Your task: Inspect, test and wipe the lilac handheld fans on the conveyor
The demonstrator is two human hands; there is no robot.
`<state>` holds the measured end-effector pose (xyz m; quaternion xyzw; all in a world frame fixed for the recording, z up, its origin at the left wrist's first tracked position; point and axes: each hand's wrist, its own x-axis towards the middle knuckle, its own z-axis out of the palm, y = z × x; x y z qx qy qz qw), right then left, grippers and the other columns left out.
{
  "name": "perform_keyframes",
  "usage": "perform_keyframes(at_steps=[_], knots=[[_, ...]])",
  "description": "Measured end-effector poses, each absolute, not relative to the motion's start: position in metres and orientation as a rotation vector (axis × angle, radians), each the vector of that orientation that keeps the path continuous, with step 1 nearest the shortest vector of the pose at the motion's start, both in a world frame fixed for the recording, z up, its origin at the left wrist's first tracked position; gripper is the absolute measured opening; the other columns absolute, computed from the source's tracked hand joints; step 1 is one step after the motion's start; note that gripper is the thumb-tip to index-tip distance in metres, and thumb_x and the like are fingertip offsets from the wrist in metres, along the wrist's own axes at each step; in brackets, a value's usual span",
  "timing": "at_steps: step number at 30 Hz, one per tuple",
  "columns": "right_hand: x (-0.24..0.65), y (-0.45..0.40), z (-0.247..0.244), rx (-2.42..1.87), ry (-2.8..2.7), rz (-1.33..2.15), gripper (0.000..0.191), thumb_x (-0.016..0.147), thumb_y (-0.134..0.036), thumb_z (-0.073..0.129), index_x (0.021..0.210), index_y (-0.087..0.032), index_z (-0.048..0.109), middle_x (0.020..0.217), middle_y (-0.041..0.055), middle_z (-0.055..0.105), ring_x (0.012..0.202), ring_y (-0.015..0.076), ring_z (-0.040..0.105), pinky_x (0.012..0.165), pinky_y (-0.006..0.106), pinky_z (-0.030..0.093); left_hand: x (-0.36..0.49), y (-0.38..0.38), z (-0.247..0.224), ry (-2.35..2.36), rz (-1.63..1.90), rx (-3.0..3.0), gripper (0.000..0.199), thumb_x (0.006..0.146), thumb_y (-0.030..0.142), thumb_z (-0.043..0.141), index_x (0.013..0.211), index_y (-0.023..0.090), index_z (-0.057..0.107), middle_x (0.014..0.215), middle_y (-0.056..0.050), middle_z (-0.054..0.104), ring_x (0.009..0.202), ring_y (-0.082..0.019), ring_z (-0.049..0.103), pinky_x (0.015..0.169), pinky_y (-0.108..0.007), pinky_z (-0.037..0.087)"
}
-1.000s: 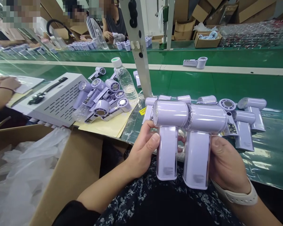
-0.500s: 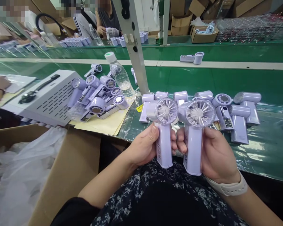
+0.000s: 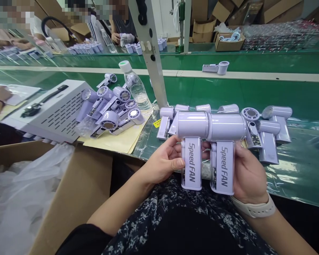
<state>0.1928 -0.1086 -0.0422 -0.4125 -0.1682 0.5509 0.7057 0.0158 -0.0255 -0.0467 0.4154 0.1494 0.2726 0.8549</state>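
My left hand (image 3: pixel 163 163) grips the handle of a lilac handheld fan (image 3: pixel 191 141), held upright with "Speed FAN" printed on the handle facing me. My right hand (image 3: pixel 248 173) holds a second lilac fan (image 3: pixel 224 148) the same way, right beside the first; their barrels touch end to end. Both are above my lap at the table's front edge. Behind them a row of several more lilac fans (image 3: pixel 268 131) lies on the shiny green mat (image 3: pixel 303 170).
A heap of fan parts (image 3: pixel 111 109) lies on yellow paper by a water bottle (image 3: pixel 136 86) and a white post (image 3: pixel 151 49). A grey vented box (image 3: pixel 50 109) sits left; an open carton with plastic bags (image 3: pixel 29 187) stands below. The green conveyor (image 3: pixel 255 92) carries one fan (image 3: pixel 216 67). Other people work across and at left.
Both fans have been turned in my hands: half a second ago their round fronts with the blades faced me, now their printed sides face me.
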Motion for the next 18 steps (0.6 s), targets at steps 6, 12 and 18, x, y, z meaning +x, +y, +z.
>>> perform_keyframes(at_steps=[6,12,18], knots=[[0.192,-0.103,-0.05,-0.967,-0.347,1.218,0.028,0.096,-0.04,0.056,0.117,-0.028,0.07,0.105,0.0052,0.078,0.103,0.03,0.074,0.089,0.05,0.063,0.02,-0.021,-0.056,0.33,0.589,0.861,0.062,0.075,0.036,0.089,0.128,0.021,0.062,0.125,-0.014,0.073,0.109,-0.03,0.075,0.092,-0.041,0.062],[0.197,-0.095,-0.061,-0.963,-0.306,1.303,0.021,0.094,-0.033,0.058,0.108,-0.027,0.073,0.102,0.0037,0.08,0.105,0.03,0.075,0.09,0.049,0.064,0.026,-0.022,-0.062,0.475,0.603,0.805,0.07,0.069,0.046,0.091,0.127,0.017,0.066,0.115,-0.016,0.076,0.097,-0.027,0.076,0.081,-0.035,0.062],[0.198,-0.093,-0.071,-0.943,-0.246,1.365,0.018,0.093,-0.032,0.059,0.098,-0.026,0.075,0.098,0.0037,0.082,0.095,0.0277,0.078,0.088,0.046,0.065,0.027,-0.021,-0.064,0.546,0.577,0.791,0.062,0.071,0.048,0.089,0.12,0.015,0.072,0.121,-0.016,0.073,0.096,-0.022,0.074,0.082,-0.032,0.06]])
